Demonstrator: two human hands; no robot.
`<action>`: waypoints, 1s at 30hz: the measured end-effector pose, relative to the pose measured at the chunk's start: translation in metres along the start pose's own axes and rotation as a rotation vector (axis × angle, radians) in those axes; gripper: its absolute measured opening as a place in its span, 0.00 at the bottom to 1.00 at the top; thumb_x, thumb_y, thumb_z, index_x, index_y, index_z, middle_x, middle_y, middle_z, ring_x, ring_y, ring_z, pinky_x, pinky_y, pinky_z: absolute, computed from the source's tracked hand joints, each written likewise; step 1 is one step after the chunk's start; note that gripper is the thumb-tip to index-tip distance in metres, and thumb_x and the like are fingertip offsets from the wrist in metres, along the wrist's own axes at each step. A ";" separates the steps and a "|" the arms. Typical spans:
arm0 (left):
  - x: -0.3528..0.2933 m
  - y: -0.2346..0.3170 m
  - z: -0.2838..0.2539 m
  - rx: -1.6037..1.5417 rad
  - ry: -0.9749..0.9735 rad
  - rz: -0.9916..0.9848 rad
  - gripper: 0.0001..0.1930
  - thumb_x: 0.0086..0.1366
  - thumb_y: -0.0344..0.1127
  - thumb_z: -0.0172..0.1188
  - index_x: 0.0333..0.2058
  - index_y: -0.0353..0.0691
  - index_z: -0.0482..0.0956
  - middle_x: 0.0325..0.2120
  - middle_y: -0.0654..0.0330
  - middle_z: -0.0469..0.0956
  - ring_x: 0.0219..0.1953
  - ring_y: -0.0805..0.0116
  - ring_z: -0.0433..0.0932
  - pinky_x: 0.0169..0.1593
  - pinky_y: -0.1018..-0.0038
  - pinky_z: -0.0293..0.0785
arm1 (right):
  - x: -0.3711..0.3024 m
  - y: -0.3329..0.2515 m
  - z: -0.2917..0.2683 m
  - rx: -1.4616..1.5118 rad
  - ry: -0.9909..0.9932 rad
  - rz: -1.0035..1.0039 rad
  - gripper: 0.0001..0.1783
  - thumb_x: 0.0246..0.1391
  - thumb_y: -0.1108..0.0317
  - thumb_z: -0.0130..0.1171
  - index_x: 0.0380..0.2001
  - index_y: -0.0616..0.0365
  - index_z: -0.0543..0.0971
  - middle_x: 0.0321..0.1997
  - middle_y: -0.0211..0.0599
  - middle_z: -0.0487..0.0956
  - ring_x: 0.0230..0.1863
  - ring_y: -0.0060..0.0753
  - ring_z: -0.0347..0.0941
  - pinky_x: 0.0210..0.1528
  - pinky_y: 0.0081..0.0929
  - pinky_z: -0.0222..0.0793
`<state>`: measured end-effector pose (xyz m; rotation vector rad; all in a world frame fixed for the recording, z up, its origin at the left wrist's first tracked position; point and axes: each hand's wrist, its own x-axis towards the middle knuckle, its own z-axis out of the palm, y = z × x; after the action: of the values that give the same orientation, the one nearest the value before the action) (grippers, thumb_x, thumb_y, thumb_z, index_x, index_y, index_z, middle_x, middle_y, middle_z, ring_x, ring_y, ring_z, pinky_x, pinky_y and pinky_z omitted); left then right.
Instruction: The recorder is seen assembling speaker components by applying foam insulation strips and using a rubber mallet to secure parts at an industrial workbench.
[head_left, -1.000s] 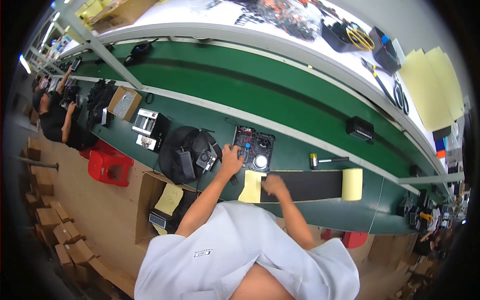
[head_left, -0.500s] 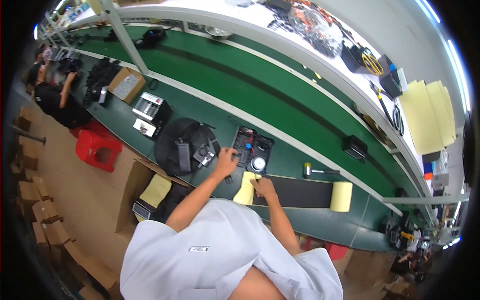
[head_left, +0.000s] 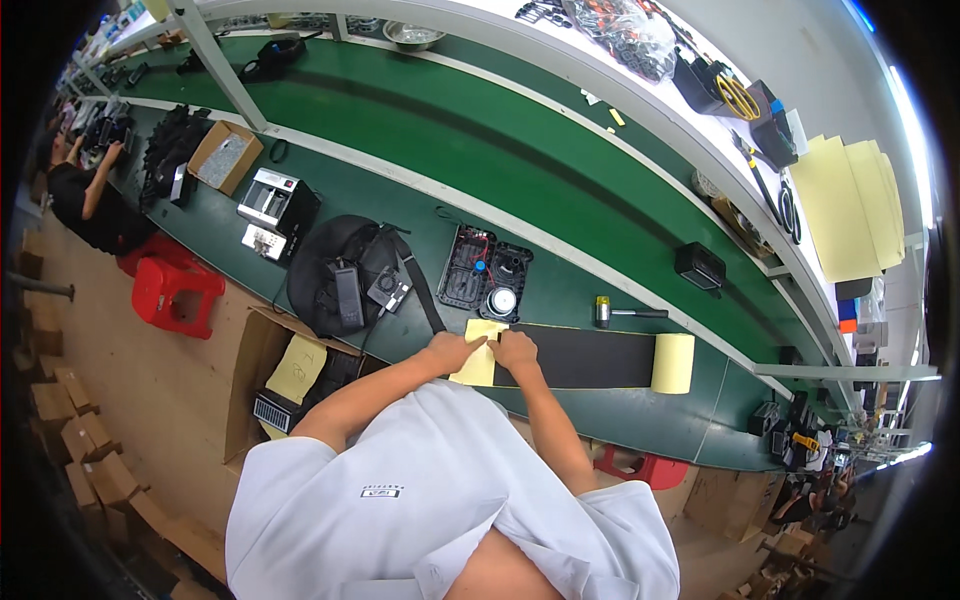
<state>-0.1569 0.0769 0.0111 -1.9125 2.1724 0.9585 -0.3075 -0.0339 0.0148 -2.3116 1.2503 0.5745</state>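
A wide black strip point(head_left: 590, 357) with yellow backing paper lies across the green bench and ends in a yellow roll point(head_left: 673, 363) at the right. At its left end bare yellow backing paper point(head_left: 477, 366) shows. My right hand point(head_left: 515, 350) is closed at the black strip's left edge, with a small dark bit at its fingertips. Close beside it, my left hand point(head_left: 452, 352) is closed with its fingertips over the yellow paper; what they pinch is hidden. Beyond my hands sits an opened black case point(head_left: 480, 270) with red wires and a round speaker point(head_left: 501, 301).
A black bag point(head_left: 325, 265) with a strap, a small camera-like device point(head_left: 389, 288) and a black-and-silver machine point(head_left: 277, 205) stand to the left. A mallet point(head_left: 603, 312) lies behind the strip. An open carton point(head_left: 245, 400) is below the bench edge; a shelf point(head_left: 640, 90) overhangs the far side.
My left hand has come from beside the opened case down to the yellow paper, next to my right hand. My right hand stays at the strip's left edge. The whole view has shifted slightly.
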 end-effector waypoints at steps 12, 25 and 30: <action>0.007 -0.002 0.009 -0.002 -0.042 -0.044 0.34 0.65 0.38 0.52 0.70 0.67 0.58 0.37 0.55 0.83 0.38 0.54 0.84 0.36 0.58 0.77 | -0.013 0.020 0.027 0.340 0.361 0.108 0.17 0.54 0.59 0.56 0.30 0.67 0.79 0.31 0.63 0.80 0.37 0.67 0.78 0.41 0.56 0.73; -0.010 -0.003 -0.011 -0.082 -0.077 -0.111 0.34 0.63 0.34 0.53 0.68 0.70 0.62 0.40 0.54 0.82 0.42 0.55 0.83 0.39 0.59 0.77 | 0.003 0.024 0.035 0.242 0.344 -0.078 0.16 0.58 0.62 0.53 0.30 0.68 0.73 0.26 0.59 0.81 0.31 0.60 0.81 0.35 0.52 0.78; -0.012 -0.004 -0.008 -0.119 -0.071 -0.115 0.35 0.62 0.33 0.53 0.68 0.73 0.61 0.40 0.55 0.82 0.42 0.56 0.83 0.38 0.59 0.77 | 0.002 0.045 0.030 1.055 0.118 0.274 0.12 0.60 0.67 0.46 0.28 0.66 0.70 0.21 0.46 0.77 0.21 0.41 0.79 0.21 0.38 0.79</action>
<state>-0.1480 0.0827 0.0214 -1.9974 1.9846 1.1388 -0.3492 -0.0401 -0.0190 -1.3099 1.4445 -0.1594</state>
